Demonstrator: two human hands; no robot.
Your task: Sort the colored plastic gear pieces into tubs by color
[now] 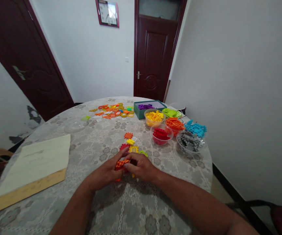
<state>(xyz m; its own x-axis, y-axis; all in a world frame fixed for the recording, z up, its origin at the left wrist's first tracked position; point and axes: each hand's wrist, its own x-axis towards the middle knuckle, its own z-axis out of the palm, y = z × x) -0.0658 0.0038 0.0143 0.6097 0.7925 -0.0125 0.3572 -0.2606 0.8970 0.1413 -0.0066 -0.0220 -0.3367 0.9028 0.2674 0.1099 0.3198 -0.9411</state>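
Observation:
My left hand (106,171) and my right hand (141,168) meet over the near middle of a round table (101,147). Together they pinch a small cluster of orange plastic building pieces (120,164). Fingers of both hands are curled around it. Just beyond my fingers lie a few loose pieces: a red one (123,146), a yellow window-like square (133,149), a small yellow block (130,141), an orange gear-shaped piece (128,135) and a green one (143,152).
Clear tubs of yellow (154,117), orange (174,124), red (161,133) and grey (189,140) pieces stand at right, with blue pieces (196,128), green pieces (171,113) and a teal box (149,107). A scattered pile (113,111) lies far back. A cream board (30,169) lies left.

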